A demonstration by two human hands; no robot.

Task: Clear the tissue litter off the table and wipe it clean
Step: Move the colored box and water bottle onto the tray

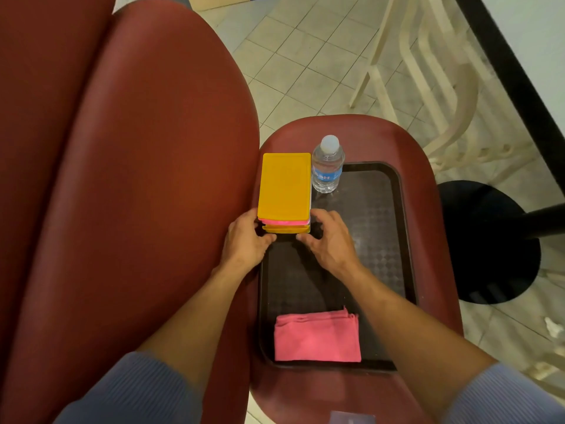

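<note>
My left hand (247,237) and my right hand (328,240) met at the near end of a stack of yellow and pink trays (284,186). The left grip curled round the stack's near left corner, and the right grip curled round its near right corner, so both were clamped on the stack. The stack stood at the far left of a black textured tray (382,228), which lay on a small red desk (422,166). A clear water bottle (327,166) with a blue label stood upright just beside the stack, on its right, at the tray's far edge. A folded pink cloth (316,338) lay flat at the near end of the black tray, well apart from my hands. A scrap of white tissue (553,327) lay on the tiled floor to the right of the desk. A larger red desk (128,179) filled the left side.
</note>
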